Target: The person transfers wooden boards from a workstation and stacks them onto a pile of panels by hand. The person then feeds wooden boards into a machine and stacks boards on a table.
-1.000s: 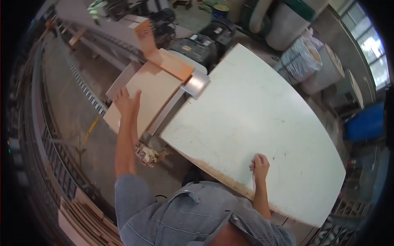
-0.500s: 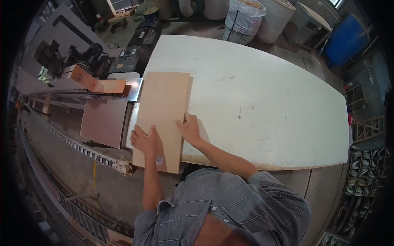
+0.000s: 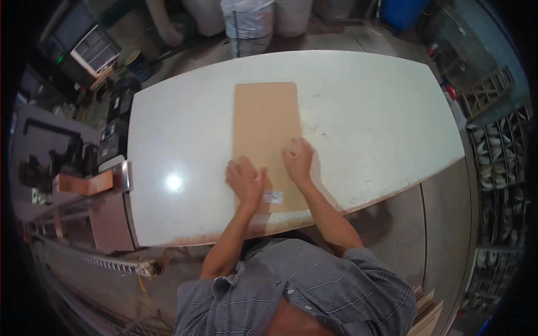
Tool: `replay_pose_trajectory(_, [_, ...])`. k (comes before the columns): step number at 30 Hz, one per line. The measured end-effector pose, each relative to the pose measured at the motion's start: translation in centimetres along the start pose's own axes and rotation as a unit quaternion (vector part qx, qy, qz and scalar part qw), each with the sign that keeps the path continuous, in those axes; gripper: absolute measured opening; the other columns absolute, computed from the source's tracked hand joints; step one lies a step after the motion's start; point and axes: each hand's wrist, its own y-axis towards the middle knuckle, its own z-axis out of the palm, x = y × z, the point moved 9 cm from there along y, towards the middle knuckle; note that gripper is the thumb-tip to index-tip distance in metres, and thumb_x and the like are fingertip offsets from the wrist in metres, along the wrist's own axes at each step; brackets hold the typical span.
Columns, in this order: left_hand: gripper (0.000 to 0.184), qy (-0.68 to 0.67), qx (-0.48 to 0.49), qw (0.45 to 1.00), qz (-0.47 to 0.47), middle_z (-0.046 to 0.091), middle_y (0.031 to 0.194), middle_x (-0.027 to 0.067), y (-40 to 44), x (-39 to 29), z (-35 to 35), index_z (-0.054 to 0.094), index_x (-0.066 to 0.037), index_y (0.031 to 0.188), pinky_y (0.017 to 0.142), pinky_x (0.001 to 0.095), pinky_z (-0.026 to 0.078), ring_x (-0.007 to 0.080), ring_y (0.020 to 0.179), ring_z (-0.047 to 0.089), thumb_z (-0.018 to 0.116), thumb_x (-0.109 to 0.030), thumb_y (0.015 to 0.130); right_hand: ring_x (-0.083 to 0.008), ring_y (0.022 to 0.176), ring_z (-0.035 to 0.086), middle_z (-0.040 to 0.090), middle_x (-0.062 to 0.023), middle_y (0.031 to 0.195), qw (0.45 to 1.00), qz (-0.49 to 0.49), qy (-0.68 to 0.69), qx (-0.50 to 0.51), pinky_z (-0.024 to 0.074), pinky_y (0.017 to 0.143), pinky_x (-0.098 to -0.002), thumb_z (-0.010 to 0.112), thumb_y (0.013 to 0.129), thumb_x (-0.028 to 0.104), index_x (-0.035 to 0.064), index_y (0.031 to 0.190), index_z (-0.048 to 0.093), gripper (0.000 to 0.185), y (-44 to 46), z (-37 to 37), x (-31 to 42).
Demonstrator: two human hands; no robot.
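Observation:
A long tan wooden board, rectangular and flat, lies lengthwise across the white tabletop. My left hand grips its left edge near the close end, thumb on the top face. On the opposite edge, slightly farther up, my right hand holds the board with fingers curled at the side; some fingertips are hidden. A small white label shows on the board beside my left hand, its print too blurred to read.
On the left stands a machine with an orange guard and dark motors, close to the table's edge. White sacks and a blue barrel are behind the table. Racks of stacked pieces line the right.
The board has moved right, away from the machine and onto the middle of the table, with both hands still on its edges. My view has turned to the right.

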Motion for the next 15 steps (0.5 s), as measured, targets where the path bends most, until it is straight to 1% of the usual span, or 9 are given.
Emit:
replay_pose_trajectory(1, [0.077, -0.021, 0.002, 0.999, 0.038, 0.046, 0.140, 0.0301, -0.5, -3.3, 1.5, 0.052, -0.006, 0.140, 0.106, 0.0601, 0.035, 0.0497, 0.131, 0.042, 0.083, -0.043, 0.079, -0.0417, 0.131, 0.050, 0.060, -0.0244, 0.133, 0.997, 0.017, -0.066, -0.037, 0.0388, 0.111, -0.0514, 0.078, 0.084, 0.025, -0.0002, 0.124, 0.065, 0.049, 1.0, -2.2, -2.4])
replay_pose_trajectory(3, [0.077, -0.104, 0.103, 0.986, 0.074, 0.041, 0.146, 0.0354, -0.5, -9.8, 4.0, 0.050, -0.005, 0.143, 0.110, 0.0608, 0.032, 0.0523, 0.137, 0.037, 0.082, -0.041, 0.082, -0.0425, 0.133, 0.048, 0.057, -0.0242, 0.139, 0.979, 0.040, -0.174, -0.099, 0.0370, 0.113, -0.0540, 0.077, 0.084, 0.026, 0.0029, 0.126, 0.064, 0.050, 2.4, -6.9, -5.8])
replay_pose_trajectory(4, [0.078, -0.113, 0.121, 0.980, 0.110, 0.040, 0.147, 0.0353, -0.9, -12.9, 5.0, 0.049, -0.005, 0.144, 0.110, 0.0606, 0.031, 0.0519, 0.138, 0.035, 0.081, -0.040, 0.082, -0.0427, 0.133, 0.048, 0.056, -0.0240, 0.141, 0.968, 0.045, -0.216, -0.124, 0.0363, 0.113, -0.0549, 0.077, 0.085, 0.026, 0.0045, 0.128, 0.064, 0.050, 3.1, -9.3, -7.2])
replay_pose_trajectory(7, [0.081, -0.153, 0.164, 0.952, 0.210, 0.039, 0.151, 0.0334, -2.2, -19.2, 6.6, 0.048, -0.004, 0.146, 0.113, 0.0602, 0.030, 0.0501, 0.141, 0.034, 0.082, -0.040, 0.081, -0.0425, 0.134, 0.046, 0.054, -0.0225, 0.143, 0.956, 0.068, -0.241, -0.154, 0.0359, 0.114, -0.0547, 0.075, 0.087, 0.029, 0.0052, 0.131, 0.063, 0.052, 5.3, -15.5, -12.9])
replay_pose_trajectory(9, [0.083, -0.199, 0.188, 0.921, 0.277, 0.040, 0.153, 0.0303, -4.0, -21.6, 6.5, 0.049, -0.004, 0.146, 0.114, 0.0606, 0.030, 0.0483, 0.142, 0.036, 0.083, -0.040, 0.080, -0.0418, 0.134, 0.047, 0.054, -0.0218, 0.144, 0.951, 0.066, -0.255, -0.163, 0.0361, 0.114, -0.0543, 0.074, 0.089, 0.031, 0.0056, 0.132, 0.063, 0.052, 6.4, -18.7, -15.8])
replay_pose_trajectory(10, [0.082, -0.224, 0.195, 0.908, 0.297, 0.042, 0.154, 0.0264, -4.9, -22.0, 6.2, 0.049, -0.002, 0.145, 0.116, 0.0596, 0.029, 0.0463, 0.143, 0.036, 0.084, -0.036, 0.079, -0.0415, 0.134, 0.047, 0.054, -0.0215, 0.145, 0.947, 0.069, -0.264, -0.168, 0.0362, 0.114, -0.0542, 0.074, 0.089, 0.032, 0.0058, 0.132, 0.063, 0.052, 6.7, -20.2, -17.3])
replay_pose_trajectory(12, [0.081, -0.241, 0.223, 0.881, 0.341, 0.043, 0.154, 0.0237, -6.7, -22.0, 5.3, 0.049, -0.002, 0.145, 0.117, 0.0597, 0.028, 0.0450, 0.145, 0.036, 0.084, -0.035, 0.080, -0.0407, 0.135, 0.046, 0.053, -0.0216, 0.145, 0.941, 0.060, -0.279, -0.179, 0.0371, 0.112, -0.0549, 0.074, 0.090, 0.033, 0.0049, 0.133, 0.062, 0.052, 7.7, -22.5, -19.8])
replay_pose_trajectory(13, [0.081, -0.247, 0.235, 0.868, 0.360, 0.044, 0.154, 0.0223, -7.5, -21.6, 4.8, 0.049, -0.001, 0.145, 0.118, 0.0598, 0.028, 0.0444, 0.145, 0.036, 0.083, -0.034, 0.080, -0.0403, 0.135, 0.046, 0.052, -0.0216, 0.146, 0.940, 0.053, -0.285, -0.182, 0.0376, 0.112, -0.0552, 0.073, 0.090, 0.033, 0.0044, 0.133, 0.062, 0.053, 8.0, -23.4, -20.6])
replay_pose_trajectory(15, [0.078, -0.274, 0.254, 0.853, 0.364, 0.045, 0.155, 0.0203, -8.0, -20.0, 4.1, 0.049, -0.002, 0.145, 0.120, 0.0597, 0.027, 0.0432, 0.147, 0.036, 0.083, -0.032, 0.081, -0.0398, 0.134, 0.047, 0.053, -0.0209, 0.145, 0.939, 0.051, -0.290, -0.177, 0.0381, 0.111, -0.0546, 0.074, 0.090, 0.034, 0.0044, 0.131, 0.063, 0.052, 9.1, -24.7, -22.0])
